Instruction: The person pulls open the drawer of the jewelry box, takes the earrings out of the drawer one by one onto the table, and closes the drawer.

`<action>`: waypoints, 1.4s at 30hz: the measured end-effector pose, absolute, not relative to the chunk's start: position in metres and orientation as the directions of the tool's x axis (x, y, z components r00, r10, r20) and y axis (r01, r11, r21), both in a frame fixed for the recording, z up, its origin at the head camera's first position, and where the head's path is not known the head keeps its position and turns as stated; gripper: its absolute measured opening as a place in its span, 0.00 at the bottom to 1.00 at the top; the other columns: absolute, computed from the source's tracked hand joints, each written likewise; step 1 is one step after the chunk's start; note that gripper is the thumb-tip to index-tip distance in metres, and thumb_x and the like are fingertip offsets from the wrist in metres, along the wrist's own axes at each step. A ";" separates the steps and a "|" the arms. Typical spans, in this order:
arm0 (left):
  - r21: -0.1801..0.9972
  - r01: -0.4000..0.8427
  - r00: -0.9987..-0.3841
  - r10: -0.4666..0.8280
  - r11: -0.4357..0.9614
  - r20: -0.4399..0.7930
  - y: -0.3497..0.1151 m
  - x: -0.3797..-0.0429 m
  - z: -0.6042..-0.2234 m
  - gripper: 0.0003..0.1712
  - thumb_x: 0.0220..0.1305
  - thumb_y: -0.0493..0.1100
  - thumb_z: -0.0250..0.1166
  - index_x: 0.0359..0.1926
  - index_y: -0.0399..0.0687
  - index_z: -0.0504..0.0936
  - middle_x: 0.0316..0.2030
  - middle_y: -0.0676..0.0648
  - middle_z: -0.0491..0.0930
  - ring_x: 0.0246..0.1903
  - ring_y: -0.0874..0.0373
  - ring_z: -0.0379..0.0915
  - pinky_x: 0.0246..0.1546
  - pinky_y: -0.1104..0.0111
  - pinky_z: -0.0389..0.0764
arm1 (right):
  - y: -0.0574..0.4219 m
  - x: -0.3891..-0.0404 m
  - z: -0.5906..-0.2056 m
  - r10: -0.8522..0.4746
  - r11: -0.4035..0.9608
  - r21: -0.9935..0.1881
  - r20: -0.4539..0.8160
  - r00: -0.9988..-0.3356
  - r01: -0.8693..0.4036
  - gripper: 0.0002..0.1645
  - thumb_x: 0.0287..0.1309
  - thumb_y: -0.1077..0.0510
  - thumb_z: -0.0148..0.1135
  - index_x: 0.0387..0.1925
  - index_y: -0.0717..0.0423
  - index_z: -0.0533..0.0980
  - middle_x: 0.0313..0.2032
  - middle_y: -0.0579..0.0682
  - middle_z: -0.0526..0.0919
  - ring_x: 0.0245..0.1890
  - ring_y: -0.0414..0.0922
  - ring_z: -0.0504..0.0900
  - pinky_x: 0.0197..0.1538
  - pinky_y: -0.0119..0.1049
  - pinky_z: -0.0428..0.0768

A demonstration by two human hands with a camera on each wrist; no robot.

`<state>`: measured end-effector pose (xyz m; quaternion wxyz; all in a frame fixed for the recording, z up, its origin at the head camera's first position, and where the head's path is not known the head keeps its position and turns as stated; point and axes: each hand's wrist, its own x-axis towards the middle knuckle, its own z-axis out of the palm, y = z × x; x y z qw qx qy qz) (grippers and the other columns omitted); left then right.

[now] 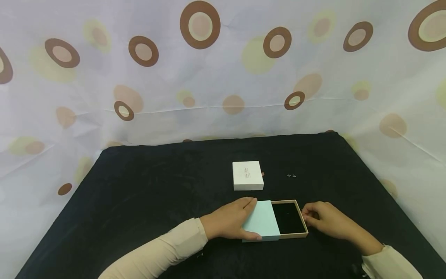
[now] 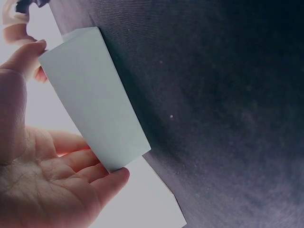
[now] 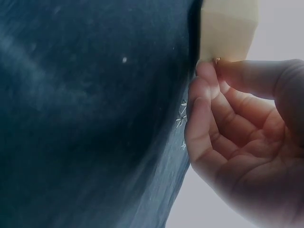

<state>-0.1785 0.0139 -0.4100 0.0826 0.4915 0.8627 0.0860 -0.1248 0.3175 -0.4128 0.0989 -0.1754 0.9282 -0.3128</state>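
Observation:
A light blue slide-out gift box [image 1: 263, 217] lies on the black cloth with its drawer [image 1: 289, 235] pulled partway out to the right, showing a black lining. My left hand [image 1: 230, 219] holds the light blue sleeve, thumb along the near side and fingers across the top and far side. In the left wrist view, the sleeve's pale end [image 2: 95, 99] sits between thumb and fingers. My right hand [image 1: 324, 219] pinches with thumb and forefinger at the drawer's outer end [image 3: 228, 31]; the bit between the fingertips is mostly hidden.
Behind the blue box stands a closed white gift box [image 1: 248, 175] with a small brown tab [image 1: 263, 174] on its right. Small silvery star-like pieces [image 1: 291, 176] lie further right on the black cloth [image 1: 167, 182]. A patterned curtain [image 1: 209, 77] hangs behind the table.

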 end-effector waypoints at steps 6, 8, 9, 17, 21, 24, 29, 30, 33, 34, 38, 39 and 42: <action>0.225 0.834 -0.505 0.861 0.504 -0.058 0.014 -0.179 -0.410 0.57 0.58 0.72 0.57 0.72 0.33 0.54 0.70 0.40 0.59 0.69 0.53 0.56 0.67 0.68 0.62 | 0.312 -0.127 -0.414 -0.408 0.731 -0.620 -0.063 -0.911 -0.284 0.05 0.63 0.59 0.60 0.31 0.53 0.79 0.25 0.38 0.80 0.22 0.30 0.72 0.23 0.29 0.72; 0.227 0.833 -0.506 0.861 0.505 -0.059 0.014 -0.179 -0.411 0.57 0.58 0.72 0.57 0.72 0.34 0.54 0.70 0.40 0.59 0.69 0.53 0.56 0.67 0.68 0.62 | 0.309 -0.128 -0.415 -0.415 0.732 -0.614 -0.058 -0.908 -0.295 0.05 0.63 0.59 0.60 0.31 0.53 0.79 0.25 0.38 0.80 0.21 0.30 0.71 0.23 0.29 0.71; 0.228 0.833 -0.505 0.861 0.505 -0.060 0.014 -0.179 -0.411 0.57 0.58 0.72 0.57 0.72 0.34 0.54 0.70 0.40 0.59 0.69 0.53 0.56 0.67 0.68 0.62 | 0.308 -0.129 -0.415 -0.418 0.732 -0.613 -0.057 -0.907 -0.298 0.05 0.63 0.59 0.60 0.31 0.52 0.79 0.25 0.37 0.80 0.21 0.29 0.71 0.23 0.29 0.71; 0.232 0.830 -0.507 0.860 0.507 -0.066 0.014 -0.180 -0.412 0.57 0.58 0.72 0.57 0.72 0.34 0.54 0.70 0.41 0.58 0.69 0.54 0.56 0.66 0.68 0.62 | 0.291 -0.134 -0.415 -0.451 0.726 -0.606 -0.062 -0.890 -0.325 0.06 0.63 0.60 0.59 0.30 0.51 0.79 0.23 0.37 0.78 0.19 0.30 0.69 0.22 0.28 0.71; 0.224 0.834 -0.505 0.861 0.504 -0.061 0.014 -0.180 -0.412 0.57 0.58 0.72 0.57 0.72 0.34 0.54 0.70 0.40 0.59 0.69 0.53 0.55 0.67 0.68 0.62 | 0.282 -0.136 -0.414 -0.461 0.726 -0.595 -0.051 -0.886 -0.344 0.06 0.62 0.61 0.60 0.29 0.50 0.79 0.22 0.36 0.75 0.18 0.30 0.67 0.22 0.28 0.70; 0.222 0.833 -0.507 0.860 0.507 -0.063 0.014 -0.179 -0.412 0.57 0.59 0.72 0.57 0.72 0.34 0.54 0.70 0.40 0.58 0.69 0.53 0.55 0.67 0.68 0.62 | 0.277 -0.138 -0.415 -0.470 0.717 -0.602 -0.044 -0.882 -0.352 0.06 0.62 0.60 0.61 0.29 0.50 0.79 0.21 0.36 0.75 0.18 0.30 0.67 0.21 0.28 0.70; 0.221 0.830 -0.512 0.857 0.513 -0.065 0.014 -0.179 -0.412 0.57 0.59 0.72 0.57 0.72 0.34 0.53 0.70 0.40 0.58 0.69 0.53 0.55 0.66 0.68 0.62 | 0.269 -0.139 -0.419 -0.477 0.714 -0.597 -0.034 -0.878 -0.365 0.07 0.63 0.60 0.60 0.28 0.48 0.79 0.21 0.35 0.75 0.17 0.29 0.67 0.21 0.28 0.70; 0.221 0.830 -0.512 0.856 0.513 -0.064 0.014 -0.180 -0.413 0.57 0.59 0.72 0.57 0.72 0.34 0.53 0.70 0.40 0.58 0.69 0.53 0.56 0.66 0.68 0.62 | 0.268 -0.139 -0.419 -0.476 0.719 -0.590 -0.031 -0.879 -0.369 0.08 0.63 0.60 0.60 0.28 0.48 0.79 0.20 0.34 0.74 0.17 0.29 0.67 0.21 0.27 0.69; 0.227 0.828 -0.514 0.856 0.513 -0.062 0.014 -0.180 -0.413 0.57 0.58 0.72 0.57 0.72 0.34 0.53 0.70 0.41 0.59 0.69 0.53 0.56 0.66 0.68 0.62 | 0.262 -0.138 -0.421 -0.477 0.726 -0.572 -0.020 -0.879 -0.382 0.09 0.63 0.60 0.59 0.27 0.47 0.78 0.19 0.34 0.72 0.16 0.29 0.65 0.20 0.27 0.68; 0.230 0.827 -0.513 0.856 0.513 -0.061 0.014 -0.180 -0.413 0.57 0.58 0.72 0.57 0.72 0.34 0.54 0.70 0.41 0.59 0.69 0.53 0.56 0.66 0.68 0.62 | 0.260 -0.138 -0.421 -0.479 0.728 -0.566 -0.014 -0.878 -0.388 0.10 0.63 0.61 0.59 0.26 0.47 0.77 0.18 0.34 0.71 0.16 0.29 0.65 0.20 0.27 0.67; 0.243 0.826 -0.511 0.858 0.509 -0.060 0.014 -0.180 -0.414 0.57 0.59 0.72 0.57 0.72 0.34 0.54 0.70 0.41 0.59 0.69 0.54 0.56 0.66 0.68 0.63 | 0.252 -0.136 -0.421 -0.486 0.731 -0.546 0.004 -0.874 -0.409 0.14 0.62 0.63 0.58 0.22 0.46 0.73 0.16 0.34 0.67 0.15 0.29 0.63 0.19 0.26 0.65; 0.246 0.825 -0.511 0.858 0.509 -0.061 0.014 -0.180 -0.415 0.57 0.59 0.72 0.57 0.72 0.34 0.54 0.70 0.41 0.58 0.69 0.54 0.56 0.66 0.68 0.63 | 0.251 -0.135 -0.421 -0.487 0.733 -0.540 0.011 -0.874 -0.415 0.15 0.62 0.64 0.58 0.21 0.46 0.72 0.16 0.35 0.66 0.15 0.29 0.62 0.19 0.26 0.65; 0.247 0.825 -0.511 0.857 0.509 -0.060 0.014 -0.180 -0.415 0.57 0.58 0.72 0.57 0.72 0.34 0.54 0.70 0.41 0.58 0.69 0.55 0.56 0.66 0.68 0.63 | 0.248 -0.134 -0.419 -0.481 0.741 -0.525 0.021 -0.876 -0.419 0.17 0.62 0.65 0.58 0.20 0.46 0.70 0.16 0.35 0.65 0.15 0.29 0.61 0.19 0.25 0.63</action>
